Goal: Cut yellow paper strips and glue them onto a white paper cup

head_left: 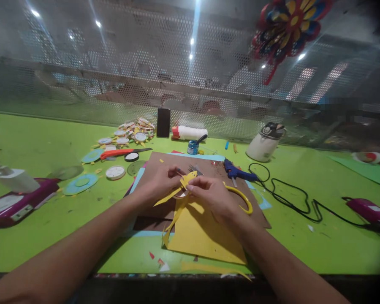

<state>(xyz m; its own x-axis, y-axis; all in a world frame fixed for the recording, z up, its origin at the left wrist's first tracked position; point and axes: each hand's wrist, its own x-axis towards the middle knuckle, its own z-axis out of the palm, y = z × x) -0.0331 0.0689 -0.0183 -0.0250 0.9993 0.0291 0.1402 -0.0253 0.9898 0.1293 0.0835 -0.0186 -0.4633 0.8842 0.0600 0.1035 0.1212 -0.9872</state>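
My left hand (163, 182) is closed round a small white-edged round piece (181, 194), mostly hidden by the fingers and yellow paper. My right hand (213, 193) pinches a small yellow paper cut-out (189, 179) against it, so the fingertips of both hands nearly meet. A yellow strip hangs out to the lower left, below my left hand. Beneath them lies a yellow paper sheet (209, 236) on a brown board (156, 162). Scissors with a yellow handle (247, 200) lie partly hidden behind my right hand.
A blue glue gun (239, 172) with a black cord lies right of the board. To the left are a red-handled cutter (118, 153), blue paper rings (80, 184) and a pile of round pieces (139, 128). Behind stand a phone (163, 122), a blue jar (192, 147) and a white jug (264, 143).
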